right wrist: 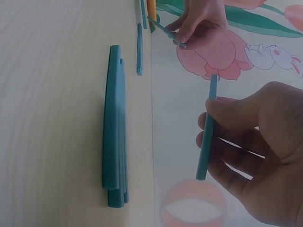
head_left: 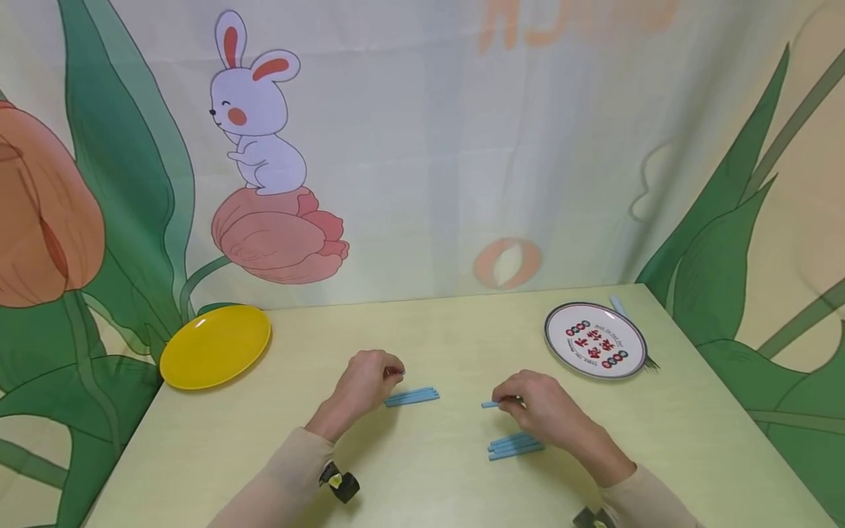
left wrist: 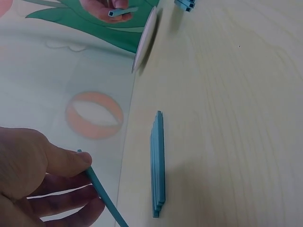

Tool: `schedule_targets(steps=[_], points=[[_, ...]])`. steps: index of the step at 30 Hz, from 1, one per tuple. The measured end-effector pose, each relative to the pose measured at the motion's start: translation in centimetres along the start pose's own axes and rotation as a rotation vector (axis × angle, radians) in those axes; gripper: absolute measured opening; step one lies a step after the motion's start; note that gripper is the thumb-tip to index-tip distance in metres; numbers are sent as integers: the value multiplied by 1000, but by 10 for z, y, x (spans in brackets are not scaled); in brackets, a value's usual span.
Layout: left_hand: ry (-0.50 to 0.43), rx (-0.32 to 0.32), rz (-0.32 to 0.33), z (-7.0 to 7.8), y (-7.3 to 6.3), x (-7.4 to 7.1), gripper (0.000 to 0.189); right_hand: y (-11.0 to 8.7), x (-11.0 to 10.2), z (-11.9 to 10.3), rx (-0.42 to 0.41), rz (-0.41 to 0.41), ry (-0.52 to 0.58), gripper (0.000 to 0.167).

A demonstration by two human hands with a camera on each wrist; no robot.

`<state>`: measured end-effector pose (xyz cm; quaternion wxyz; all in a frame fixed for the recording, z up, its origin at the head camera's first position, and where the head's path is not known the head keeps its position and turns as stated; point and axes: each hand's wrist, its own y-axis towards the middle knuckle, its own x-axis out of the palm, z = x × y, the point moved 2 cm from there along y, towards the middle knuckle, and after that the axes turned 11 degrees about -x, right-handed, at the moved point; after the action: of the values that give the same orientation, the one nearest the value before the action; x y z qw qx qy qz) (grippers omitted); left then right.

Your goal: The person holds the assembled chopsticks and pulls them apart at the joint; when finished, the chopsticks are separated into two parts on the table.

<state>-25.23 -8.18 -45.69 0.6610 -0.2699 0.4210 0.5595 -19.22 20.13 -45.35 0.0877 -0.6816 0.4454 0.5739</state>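
Observation:
My left hand pinches a thin blue stick between thumb and fingers, held above the table. Below it lies a small bundle of blue sticks, side by side. My right hand pinches another blue stick, whose end pokes out past the fingertips in the head view. Nearer my body, under the right hand, lies a second bundle of blue sticks, partly covered by that hand in the head view. Both held sticks are apart from the bundles.
A yellow plate lies at the table's back left. On the back right is a white plate with red print and a dark rim, over a fork with a blue handle. A printed curtain hangs behind the table's far edge.

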Motion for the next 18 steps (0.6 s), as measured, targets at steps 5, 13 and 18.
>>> schedule_targets(steps=[5, 13, 18], points=[[7, 6, -16, -1, 1, 3, 8, -2, 2, 0, 11, -22, 11, 13], [13, 36, -16, -3, 1, 9, 8, -5, 6, 0, 28, -46, 42, 14], [18, 48, -14, -4, 2, 9, 8, -5, 7, 0, 28, -54, 54, 14]])
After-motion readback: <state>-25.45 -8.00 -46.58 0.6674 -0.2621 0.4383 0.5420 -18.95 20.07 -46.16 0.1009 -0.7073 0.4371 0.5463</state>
